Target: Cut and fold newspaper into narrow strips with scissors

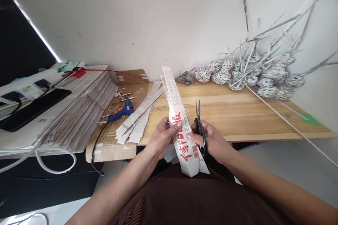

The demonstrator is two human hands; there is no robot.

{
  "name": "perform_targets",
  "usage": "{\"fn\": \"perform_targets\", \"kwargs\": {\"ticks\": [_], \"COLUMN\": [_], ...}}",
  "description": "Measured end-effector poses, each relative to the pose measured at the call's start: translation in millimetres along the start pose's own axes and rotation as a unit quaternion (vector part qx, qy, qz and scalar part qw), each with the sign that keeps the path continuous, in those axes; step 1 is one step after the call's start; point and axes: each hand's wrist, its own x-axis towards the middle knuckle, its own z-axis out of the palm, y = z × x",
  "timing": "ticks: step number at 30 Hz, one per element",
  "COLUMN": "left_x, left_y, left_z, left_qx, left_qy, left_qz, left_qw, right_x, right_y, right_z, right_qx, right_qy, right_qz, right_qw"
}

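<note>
My left hand grips a folded newspaper strip with red lettering, its thumb pressed on the front. The strip slants up over the table, and its lower end hangs in front of my lap. In my right hand are black-handled scissors, blades pointing up and nearly together, just right of the paper. The right thumb lies against the strip's right edge. Left of my hands, several cut newspaper strips lie overlapping on the wooden table.
A tall newspaper stack at left carries a phone and a power strip. A blue glue gun rests on cardboard with paper scraps. Woven paper balls with long sticks stand at the back right. A long thin rod crosses the right side.
</note>
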Motion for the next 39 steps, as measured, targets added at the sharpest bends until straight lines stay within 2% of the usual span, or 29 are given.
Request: {"fn": "perform_targets", "kwargs": {"ticks": [4,7,14,23,27,32,39], "left_x": [1,2,5,9,8,4,7], "left_y": [-1,-1,-3,14,18,20,13], "left_z": [0.6,0.3,-1.6,-10.6,-13.8,-14.3,-14.2], "left_qx": [0.014,0.008,-0.012,-0.055,-0.056,-0.047,-0.031], "left_qy": [0.035,0.044,0.030,0.001,-0.008,-0.040,-0.002], "left_qz": [0.046,0.055,0.035,-0.019,-0.054,-0.058,-0.066], "left_qw": [0.998,0.998,0.999,0.998,0.997,0.996,0.997], "right_x": [-1,-2,-4,-7,-9,-9,-7], "right_y": [0,0,1,-1,-2,-1,-1], "right_z": [2,3,4,6,6,6,6], "right_qx": [0.010,0.009,-0.012,-0.023,-0.033,-0.068,-0.072], "right_qy": [0.003,-0.002,0.007,-0.007,-0.009,-0.018,-0.027], "right_qz": [-0.017,-0.027,-0.027,-0.005,-0.011,-0.044,-0.063], "right_qw": [1.000,1.000,1.000,1.000,0.999,0.997,0.995]}}
